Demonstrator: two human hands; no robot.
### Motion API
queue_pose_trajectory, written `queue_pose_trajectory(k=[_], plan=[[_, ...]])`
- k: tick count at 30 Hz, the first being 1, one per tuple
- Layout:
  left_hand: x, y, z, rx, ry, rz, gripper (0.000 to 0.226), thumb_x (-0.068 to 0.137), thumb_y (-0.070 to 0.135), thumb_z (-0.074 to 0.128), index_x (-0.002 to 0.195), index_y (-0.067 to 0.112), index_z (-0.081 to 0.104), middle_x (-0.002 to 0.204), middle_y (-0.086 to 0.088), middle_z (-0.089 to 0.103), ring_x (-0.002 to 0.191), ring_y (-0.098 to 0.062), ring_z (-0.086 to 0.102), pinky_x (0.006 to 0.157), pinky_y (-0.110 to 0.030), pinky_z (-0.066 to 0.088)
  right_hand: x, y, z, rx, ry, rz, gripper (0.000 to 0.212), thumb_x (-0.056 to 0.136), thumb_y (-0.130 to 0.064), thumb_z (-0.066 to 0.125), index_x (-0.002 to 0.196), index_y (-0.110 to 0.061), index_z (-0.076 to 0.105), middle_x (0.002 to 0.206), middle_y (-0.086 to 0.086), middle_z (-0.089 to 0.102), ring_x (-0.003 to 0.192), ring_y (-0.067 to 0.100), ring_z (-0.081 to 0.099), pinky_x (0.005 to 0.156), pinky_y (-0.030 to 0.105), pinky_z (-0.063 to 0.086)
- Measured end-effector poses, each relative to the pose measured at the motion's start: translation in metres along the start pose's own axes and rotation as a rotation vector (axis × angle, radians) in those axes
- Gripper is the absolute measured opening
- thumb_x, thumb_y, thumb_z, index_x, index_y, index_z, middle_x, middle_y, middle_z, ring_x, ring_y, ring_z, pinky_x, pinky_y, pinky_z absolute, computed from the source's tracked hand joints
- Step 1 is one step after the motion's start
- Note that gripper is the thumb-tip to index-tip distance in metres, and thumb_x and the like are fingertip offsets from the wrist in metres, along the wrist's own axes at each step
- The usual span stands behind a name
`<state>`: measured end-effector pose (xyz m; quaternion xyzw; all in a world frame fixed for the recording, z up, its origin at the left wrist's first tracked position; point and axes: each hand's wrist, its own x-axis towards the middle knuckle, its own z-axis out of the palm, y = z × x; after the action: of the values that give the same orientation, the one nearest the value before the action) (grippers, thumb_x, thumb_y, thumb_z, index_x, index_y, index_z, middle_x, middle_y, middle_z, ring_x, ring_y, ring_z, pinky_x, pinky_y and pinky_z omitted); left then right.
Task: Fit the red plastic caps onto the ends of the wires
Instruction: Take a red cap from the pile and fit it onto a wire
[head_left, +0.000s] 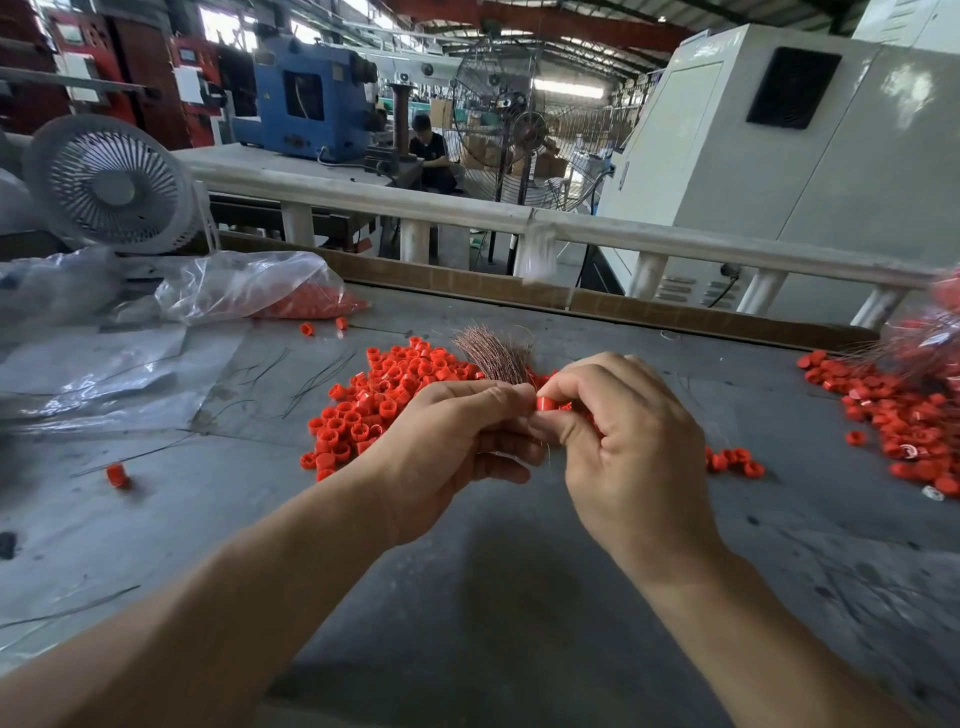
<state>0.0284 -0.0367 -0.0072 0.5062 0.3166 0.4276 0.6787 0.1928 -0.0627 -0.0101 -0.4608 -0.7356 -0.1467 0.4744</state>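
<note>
I pinch 1 red cap (546, 404) between thumb and forefinger of my right hand (631, 447), right against my left hand (457, 452), whose fingers are curled round a bundle of wires (496, 358) fanning up toward the far edge of the tabletop (467, 597). The cap looks light, hard and slick, so I'd take it by its sides, open end toward the wire. The wires look thin and springy; I'd hold one close to its tip so it won't buckle. Loose caps (384, 400) lie heaped just beyond my hands, more caps with wires (904, 415) by the right edge, a bag (249, 286) at the far left.
</note>
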Motion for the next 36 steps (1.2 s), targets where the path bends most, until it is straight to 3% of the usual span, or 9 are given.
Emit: queue_pose_trajectory(k=[6,11,15,26,29,33,36], plan=[[0.0004,0.0017,-0.0024,-0.024,0.001,0.015,0.027,0.095,0.021,0.058,0.103,-0.002,0.068,0.094,-0.018,0.068,0.077,-0.020,0.065,0.068,-0.030,0.055,0.0023,0.0012,-0.0031,-0.082,-0.027,0.001,0.012,0.084,-0.022,0.081,0.095,-0.019,0.078,0.097,-0.005,0.063,0.093,0.021,0.056,0.082,0.035,0.047],[0.0016,-0.0003,-0.0032,-0.033,-0.008,0.041,0.018,0.092,0.021,0.064,0.097,0.004,0.070,0.090,-0.014,0.068,0.076,-0.020,0.064,0.067,-0.028,0.055,-0.0002,-0.0026,-0.0030,-0.043,-0.059,0.035,0.012,0.089,-0.022,0.079,0.101,-0.022,0.075,0.092,-0.008,0.059,0.078,0.011,0.058,0.062,0.031,0.052],[0.0023,-0.0002,-0.0040,-0.034,0.014,0.067,0.016,0.089,0.020,0.068,0.096,0.006,0.071,0.085,-0.012,0.068,0.074,-0.017,0.064,0.066,-0.027,0.056,-0.0007,-0.0023,-0.0029,-0.019,-0.070,0.041,0.018,0.090,-0.024,0.074,0.107,-0.019,0.073,0.098,-0.007,0.065,0.085,0.011,0.062,0.069,0.030,0.054],[0.0029,0.0008,-0.0036,-0.093,0.052,0.093,0.030,0.088,0.021,0.067,0.110,0.000,0.069,0.096,-0.014,0.067,0.074,-0.017,0.062,0.065,-0.026,0.057,-0.0007,-0.0040,0.0021,0.081,-0.055,-0.001,0.020,0.090,-0.006,0.075,0.108,-0.013,0.070,0.103,-0.004,0.067,0.098,0.009,0.063,0.088,0.015,0.049],[0.0042,0.0010,-0.0051,-0.088,0.078,0.120,0.027,0.086,0.021,0.070,0.106,0.003,0.070,0.092,-0.010,0.068,0.073,-0.016,0.061,0.067,-0.028,0.056,-0.0012,-0.0036,0.0036,0.108,-0.061,0.004,0.017,0.090,-0.005,0.074,0.105,-0.012,0.069,0.101,-0.003,0.068,0.096,0.012,0.065,0.086,0.019,0.050],[0.0054,-0.0001,-0.0060,-0.045,0.130,0.160,0.021,0.080,0.020,0.074,0.095,0.005,0.072,0.081,-0.009,0.067,0.072,-0.018,0.060,0.070,-0.033,0.054,-0.0016,-0.0036,0.0047,0.111,-0.068,0.035,0.021,0.088,-0.004,0.076,0.106,-0.012,0.070,0.101,-0.005,0.068,0.095,0.008,0.063,0.086,0.012,0.047],[0.0050,-0.0001,-0.0058,-0.030,0.158,0.178,0.019,0.078,0.020,0.075,0.089,0.005,0.072,0.080,-0.013,0.067,0.072,-0.021,0.061,0.065,-0.030,0.055,-0.0021,-0.0033,0.0054,0.129,-0.079,0.038,0.022,0.087,-0.005,0.078,0.107,-0.012,0.072,0.100,-0.005,0.070,0.095,0.009,0.065,0.086,0.017,0.050]])
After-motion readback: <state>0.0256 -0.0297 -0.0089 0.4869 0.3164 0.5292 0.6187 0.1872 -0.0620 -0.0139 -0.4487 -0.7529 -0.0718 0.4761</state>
